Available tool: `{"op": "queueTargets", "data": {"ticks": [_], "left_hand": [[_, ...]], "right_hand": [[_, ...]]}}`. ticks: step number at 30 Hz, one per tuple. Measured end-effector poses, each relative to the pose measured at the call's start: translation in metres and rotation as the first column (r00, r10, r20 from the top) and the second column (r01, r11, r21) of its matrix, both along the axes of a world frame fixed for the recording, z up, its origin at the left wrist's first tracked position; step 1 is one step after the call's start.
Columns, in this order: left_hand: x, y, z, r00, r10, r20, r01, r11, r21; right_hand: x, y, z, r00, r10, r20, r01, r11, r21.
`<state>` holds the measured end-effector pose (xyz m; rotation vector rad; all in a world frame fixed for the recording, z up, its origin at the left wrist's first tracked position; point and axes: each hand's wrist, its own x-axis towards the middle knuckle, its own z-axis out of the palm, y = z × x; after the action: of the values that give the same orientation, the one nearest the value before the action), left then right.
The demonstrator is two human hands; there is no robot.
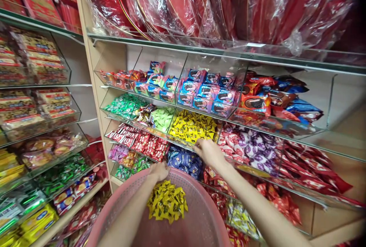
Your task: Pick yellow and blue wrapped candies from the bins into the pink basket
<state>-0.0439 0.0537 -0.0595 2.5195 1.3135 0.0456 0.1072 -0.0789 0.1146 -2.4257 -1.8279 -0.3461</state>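
So much yellow going on here

Closest up is a pink tub (204, 209) with a pile of yellow candies (168, 202) in it, on the near side of the left hand (159, 170). That hand's fingers are on the tub's far rim, can't tell if they're really gripping. Dark blue packets (184, 163) sit between both hands. The right hand (208, 151) is at the shelf front, fingers curled, can't tell if they've got anything. Just past those fingers: more yellow packets (193, 127). Higher up, cookie packs (206, 90), then plastic-wrapped red things (183, 3) well above.
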Motion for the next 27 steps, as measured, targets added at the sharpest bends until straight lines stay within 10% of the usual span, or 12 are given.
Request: {"op": "queueTargets", "data": {"ticks": [4,11,20,24,27], "left_hand": [[0.000,0.002,-0.002,1.000,0.000,0.015,0.000,1.000,-0.006],[0.001,0.001,-0.004,1.000,0.005,0.008,-0.005,1.000,0.014],[0.002,0.000,-0.001,1.000,0.000,-0.024,-0.001,1.000,-0.012],[0.003,0.001,-0.004,1.000,-0.001,-0.018,0.001,1.000,0.001],[0.003,0.001,-0.005,1.000,-0.005,-0.023,0.005,1.000,0.010]], "right_hand": [[0.021,0.022,0.021,0.969,-0.100,0.226,0.086,0.994,0.071],[0.034,0.046,-0.005,0.949,-0.159,0.271,0.156,0.987,0.030],[-0.001,0.004,0.015,0.990,0.040,0.132,-0.065,0.979,0.192],[-0.033,-0.018,-0.037,0.933,0.328,-0.149,-0.309,0.941,0.138],[-0.044,-0.020,-0.096,0.918,0.311,-0.247,-0.324,0.946,-0.011]]}}
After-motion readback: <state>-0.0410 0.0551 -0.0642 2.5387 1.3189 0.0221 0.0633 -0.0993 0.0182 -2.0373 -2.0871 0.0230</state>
